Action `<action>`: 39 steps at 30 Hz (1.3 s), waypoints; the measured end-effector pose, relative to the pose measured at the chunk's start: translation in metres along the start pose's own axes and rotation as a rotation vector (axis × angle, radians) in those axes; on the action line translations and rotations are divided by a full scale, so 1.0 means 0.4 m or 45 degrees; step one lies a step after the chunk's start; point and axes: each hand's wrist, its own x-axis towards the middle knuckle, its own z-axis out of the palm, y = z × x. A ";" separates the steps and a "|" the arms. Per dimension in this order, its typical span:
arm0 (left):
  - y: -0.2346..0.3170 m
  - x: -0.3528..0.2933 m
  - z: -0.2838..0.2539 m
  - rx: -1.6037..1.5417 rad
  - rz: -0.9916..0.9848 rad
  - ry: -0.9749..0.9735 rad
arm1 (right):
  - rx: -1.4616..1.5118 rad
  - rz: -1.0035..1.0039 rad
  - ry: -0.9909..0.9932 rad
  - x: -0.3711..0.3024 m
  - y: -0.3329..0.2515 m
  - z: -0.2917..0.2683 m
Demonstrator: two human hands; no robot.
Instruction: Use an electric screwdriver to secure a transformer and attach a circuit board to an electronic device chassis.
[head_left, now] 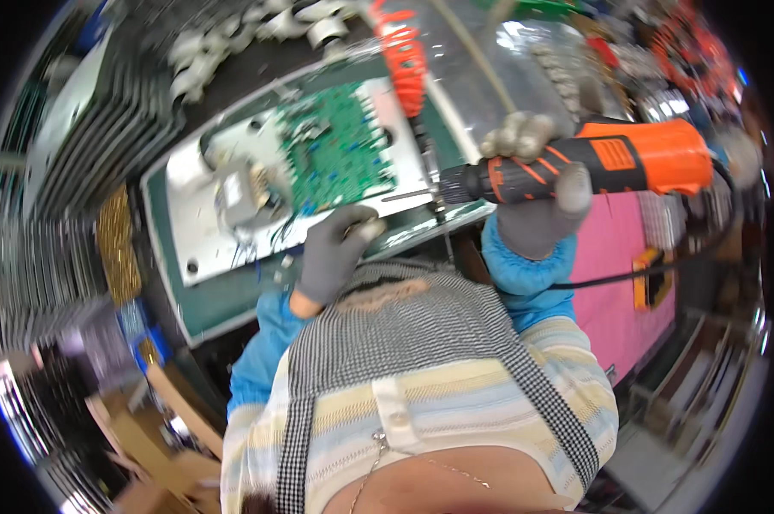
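Note:
My right hand (pixel 543 210), in a grey glove with pale fingertips, is wrapped around an orange and black electric screwdriver (pixel 605 164). The tool lies level, its thin bit (pixel 406 198) pointing left over the edge of a white metal plate (pixel 200 267). My left hand (pixel 328 257), also gloved, is at the plate's near edge with its fingers curled and pressed together; whatever they hold, if anything, is hidden. On the plate sit a green circuit board (pixel 340 146), a grey transformer (pixel 239 199) and a white cylindrical part (pixel 187 165). Loose wires run below the board.
A green work mat (pixel 200 319) lies under the plate. An orange coiled hose (pixel 404 64) hangs at its far side. Racks of stacked metal plates (pixel 53 274) stand at left. To the right are a pink mat (pixel 608 274), a black cord (pixel 618 278) and a yellow-black object (pixel 651 280).

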 end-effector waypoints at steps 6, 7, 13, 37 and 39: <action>-0.032 -0.016 -0.064 -0.146 -0.022 0.167 | 0.261 0.060 -0.188 0.032 0.115 0.082; -0.031 -0.017 -0.073 -0.154 -0.030 0.192 | 0.270 0.078 -0.207 0.038 0.124 0.091; -0.034 -0.005 -0.101 -0.116 -0.095 0.209 | 0.081 0.155 -0.263 0.054 0.159 0.103; -0.061 0.013 -0.114 -0.216 -0.192 0.213 | 0.207 0.204 -0.008 0.084 0.222 0.094; -0.060 0.014 -0.114 -0.184 -0.135 0.212 | 0.262 0.214 -0.035 0.088 0.219 0.092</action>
